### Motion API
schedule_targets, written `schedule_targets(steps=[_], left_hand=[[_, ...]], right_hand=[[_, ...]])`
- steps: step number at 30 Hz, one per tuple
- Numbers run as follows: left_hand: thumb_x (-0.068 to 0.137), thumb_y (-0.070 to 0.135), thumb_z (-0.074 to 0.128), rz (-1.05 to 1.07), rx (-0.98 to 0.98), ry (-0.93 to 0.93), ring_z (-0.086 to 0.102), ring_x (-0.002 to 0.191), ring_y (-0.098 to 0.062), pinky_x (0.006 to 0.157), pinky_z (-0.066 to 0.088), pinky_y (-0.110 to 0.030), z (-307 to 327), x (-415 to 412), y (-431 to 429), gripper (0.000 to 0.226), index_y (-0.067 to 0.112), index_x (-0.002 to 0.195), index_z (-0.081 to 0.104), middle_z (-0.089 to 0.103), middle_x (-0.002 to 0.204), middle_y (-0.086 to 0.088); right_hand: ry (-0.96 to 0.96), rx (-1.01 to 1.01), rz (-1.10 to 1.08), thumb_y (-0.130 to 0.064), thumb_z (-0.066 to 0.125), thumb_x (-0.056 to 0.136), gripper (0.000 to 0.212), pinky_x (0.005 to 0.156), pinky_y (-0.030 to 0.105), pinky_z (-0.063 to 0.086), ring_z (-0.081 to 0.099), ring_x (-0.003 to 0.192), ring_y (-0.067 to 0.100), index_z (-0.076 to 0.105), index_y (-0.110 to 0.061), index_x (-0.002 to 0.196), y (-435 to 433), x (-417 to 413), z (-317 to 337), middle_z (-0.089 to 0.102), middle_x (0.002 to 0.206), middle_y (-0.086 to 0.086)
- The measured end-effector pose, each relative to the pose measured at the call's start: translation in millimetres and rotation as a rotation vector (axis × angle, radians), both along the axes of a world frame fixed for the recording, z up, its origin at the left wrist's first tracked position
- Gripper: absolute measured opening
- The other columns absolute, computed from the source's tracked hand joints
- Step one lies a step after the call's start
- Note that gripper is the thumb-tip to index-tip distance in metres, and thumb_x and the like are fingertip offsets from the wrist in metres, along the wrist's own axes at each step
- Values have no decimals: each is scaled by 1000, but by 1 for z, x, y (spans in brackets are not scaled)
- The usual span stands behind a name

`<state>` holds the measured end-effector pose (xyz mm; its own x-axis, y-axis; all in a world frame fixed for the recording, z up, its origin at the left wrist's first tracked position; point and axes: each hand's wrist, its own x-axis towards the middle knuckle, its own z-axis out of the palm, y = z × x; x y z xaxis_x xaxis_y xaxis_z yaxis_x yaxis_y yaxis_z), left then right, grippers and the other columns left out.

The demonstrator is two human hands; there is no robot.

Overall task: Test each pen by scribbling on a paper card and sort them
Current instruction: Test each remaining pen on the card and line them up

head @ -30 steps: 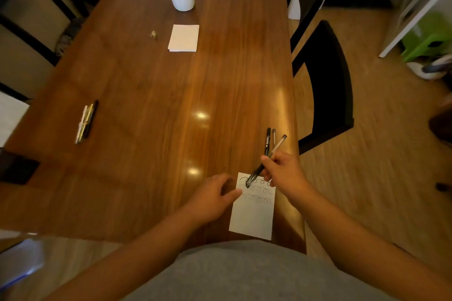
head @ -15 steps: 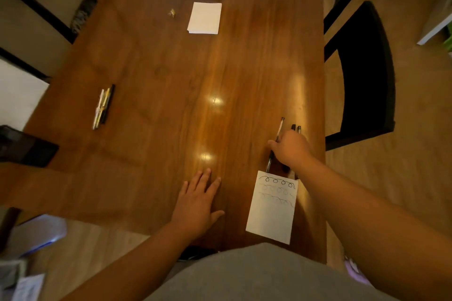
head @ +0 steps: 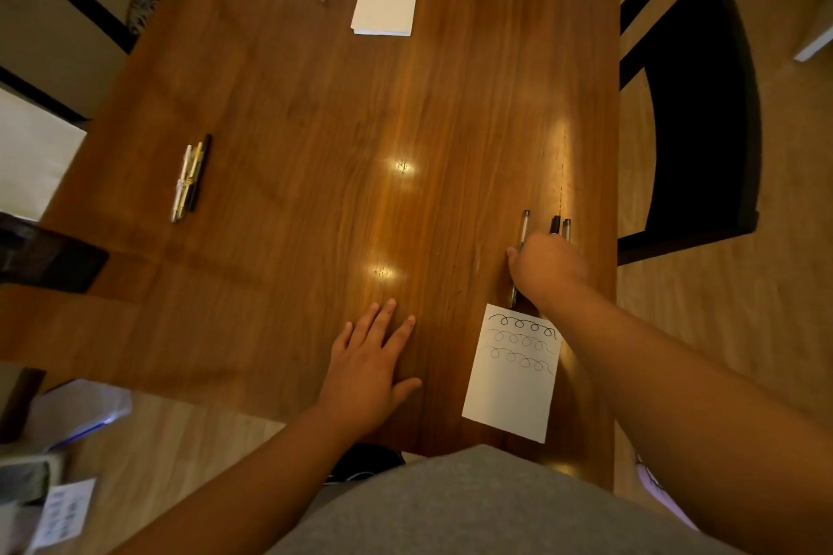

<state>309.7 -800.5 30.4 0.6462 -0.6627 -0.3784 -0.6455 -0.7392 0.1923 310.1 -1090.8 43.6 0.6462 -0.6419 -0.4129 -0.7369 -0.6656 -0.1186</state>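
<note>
"While three pens (head: 191,176) lie off to the left, what's under the right hand (head: 547,266)?"

"One clear pen (head: 524,228) and two dark pens (head: 555,224), just past the scribbled card (head: 514,379). Can't tell if its grip holds any."

"And the left hand (head: 369,370)?"

"Flat on the brown worktop (head: 315,104), grip open, fingers spread. See the black chair (head: 703,104) beside it."

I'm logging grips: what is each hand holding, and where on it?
The right hand appears to pinch the clear pen mid-barrel, though its back hides the grip; the left hand lies flat on the table, holding nothing.
</note>
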Motion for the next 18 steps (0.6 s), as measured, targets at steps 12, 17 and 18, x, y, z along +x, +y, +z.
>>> schedule_targets(steps=[12, 17, 18], left_hand=[[89, 62, 48, -9, -30, 29, -5, 148, -19, 117, 2, -42, 6, 1, -1, 77, 37, 152, 10, -3, 163, 3], [92, 50, 55, 140, -224, 211, 45, 127, -13, 102, 38, -28, 22, 14, 15, 46, 26, 132, 54, 51, 137, 6], [92, 49, 56, 196, -241, 268, 53, 116, -11, 95, 44, -25, 25, 17, 20, 43, 25, 128, 57, 58, 126, 6]], right_hand=[[-182, 91, 41, -47, 41, 100, 39, 58, 31, 54, 59, 62, 14, 62, -18, 86, 21, -37, 17, 57, 66, -2], [-332, 514, 44, -43, 54, 96, 23, 62, 26, 52, 61, 67, 7, 61, -30, 78, 70, -81, 15, 62, 71, -7], [-328, 551, 35, -43, 55, 95, 23, 62, 24, 51, 61, 67, 7, 61, -31, 77, 81, -88, 15, 63, 70, -8]])
